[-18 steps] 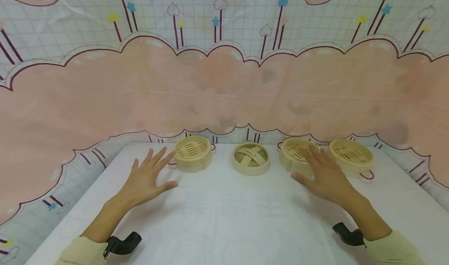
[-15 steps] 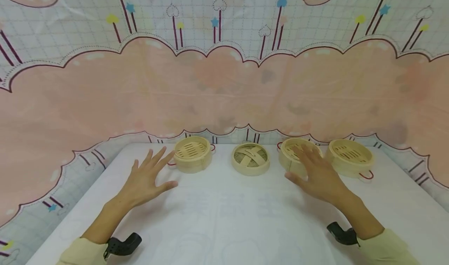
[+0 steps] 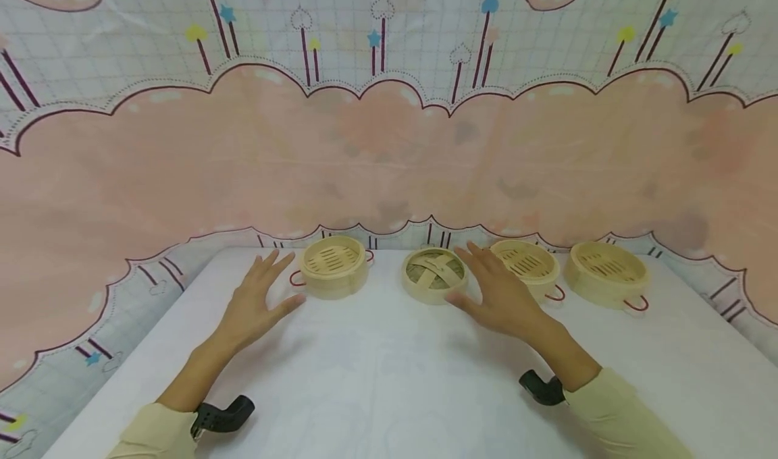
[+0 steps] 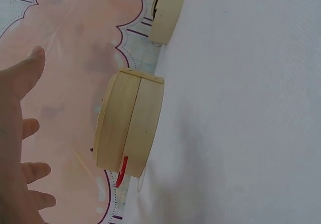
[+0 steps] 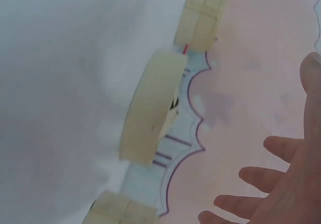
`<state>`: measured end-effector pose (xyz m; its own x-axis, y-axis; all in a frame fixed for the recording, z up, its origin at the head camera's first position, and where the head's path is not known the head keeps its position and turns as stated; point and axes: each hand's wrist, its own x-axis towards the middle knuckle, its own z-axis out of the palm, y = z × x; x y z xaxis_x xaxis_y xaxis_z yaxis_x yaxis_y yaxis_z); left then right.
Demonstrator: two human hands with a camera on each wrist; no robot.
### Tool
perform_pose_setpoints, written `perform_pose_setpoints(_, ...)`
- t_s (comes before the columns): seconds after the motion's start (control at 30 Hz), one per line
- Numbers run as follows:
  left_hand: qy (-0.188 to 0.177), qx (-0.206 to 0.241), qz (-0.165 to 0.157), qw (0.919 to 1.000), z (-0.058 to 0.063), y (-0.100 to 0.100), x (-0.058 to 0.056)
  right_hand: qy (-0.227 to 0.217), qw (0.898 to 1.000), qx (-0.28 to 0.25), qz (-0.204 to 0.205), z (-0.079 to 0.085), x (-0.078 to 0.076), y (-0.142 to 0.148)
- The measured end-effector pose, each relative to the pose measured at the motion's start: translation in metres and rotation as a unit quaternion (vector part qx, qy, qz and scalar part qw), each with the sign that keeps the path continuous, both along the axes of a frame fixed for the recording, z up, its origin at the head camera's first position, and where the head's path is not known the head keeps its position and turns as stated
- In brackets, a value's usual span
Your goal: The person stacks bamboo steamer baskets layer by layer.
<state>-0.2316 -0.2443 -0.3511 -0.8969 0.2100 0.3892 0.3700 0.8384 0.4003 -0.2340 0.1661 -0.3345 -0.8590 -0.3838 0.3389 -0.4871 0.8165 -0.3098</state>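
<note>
Find the lid [image 3: 434,278] on the white table [image 3: 377,371], between the left steamer [image 3: 334,270] and the middle steamer [image 3: 535,270], with the right steamer [image 3: 606,273] farther right. Note fingers straight and spread, gripping nothing, on both the left hand [image 3: 252,307], near the left side of the left steamer, and the right hand [image 3: 501,293], by the right edge of the lid and in front of the middle steamer. Judging by the right wrist view, apart from the lid. For a sure hold, best to bring thumb and fingers down level on opposite sides of the rim [image 3: 428,300] and squeeze there rather than on the woven top [image 3: 434,270]. Probably light, so wise to press gently, and to mind the red loop [image 3: 558,295] of the middle steamer with the forearm [image 3: 565,351]
</note>
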Motion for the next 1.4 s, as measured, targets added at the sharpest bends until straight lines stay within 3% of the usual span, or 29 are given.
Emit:
perform_pose_setpoints(0.33, -0.008, 0.091, -0.011, 0.9958, -0.011, 0.004, -0.009, -0.023, 0.999, -0.027, 0.025, -0.011, -0.011, -0.038)
perform_pose_setpoints(0.53, -0.027, 0.090, -0.001, 0.9955, -0.013, 0.005, -0.011, -0.058, 0.997, -0.033, 0.032, -0.014, -0.012, -0.049)
perform_pose_setpoints(0.87, -0.059, 0.116, 0.009, 0.9915, -0.019, 0.012, -0.025, -0.087, 0.990, -0.085, 0.070, -0.017, -0.016, -0.065)
perform_pose_setpoints(1.17, -0.057, 0.150, -0.008, 0.9869, -0.024, 0.017, -0.041, -0.109, 0.986, -0.094, 0.079, -0.019, -0.019, -0.081)
perform_pose_setpoints(1.4, -0.049, 0.160, -0.011, 0.9858, -0.029, 0.019, -0.050, -0.098, 0.985, -0.113, 0.086, -0.018, -0.024, -0.086)
